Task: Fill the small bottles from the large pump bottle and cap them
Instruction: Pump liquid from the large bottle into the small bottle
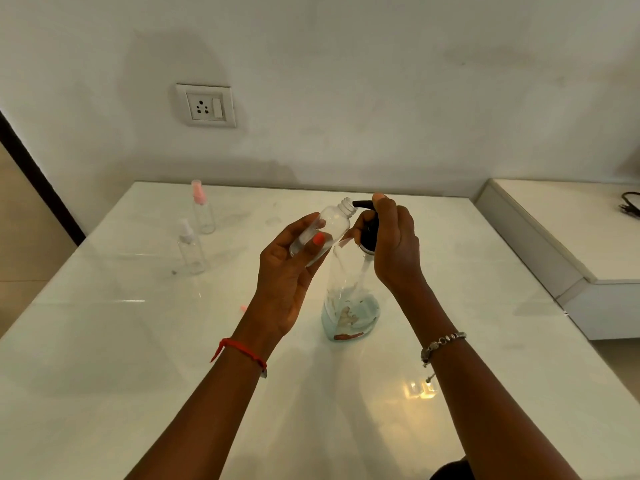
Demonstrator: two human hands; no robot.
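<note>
One broad, glossy white table (pixel 138 341) was seen to carry everything, set against a pale wall. Near its middle the large pump bottle (pixel 349 306) was stood upright, clear-walled, with only a shallow pool of bluish liquid at the bottom. Its black pump head (pixel 367 233) was gripped by the right hand (pixel 393 247), whose fingers were curled round the collar while one digit was laid on top of the plunger. The left hand (pixel 287 275) was raised just beside it, fingers and thumb wrapped round an uncapped small bottle (pixel 323 232). This was held tilted in the air, with its threaded neck brought right up to the nozzle tip. Whether any liquid had been taken in could not be told.

Two further small bottles were stood well to the left: a pink-capped bottle (pixel 202 213) towards the far edge and, nearer, a white-capped bottle (pixel 191 252), both fitted with spray tops and seemingly empty. A small pink piece (pixel 243 308) was seen lying on the table left of the pump bottle; it was too small to be identified.

The filling step was judged to be in hand, with little of the task done. A firm press on the plunger would be called for next, with the neck held under the nozzle so that nothing is spilt. The low liquid level might make the pump draw poorly.
</note>
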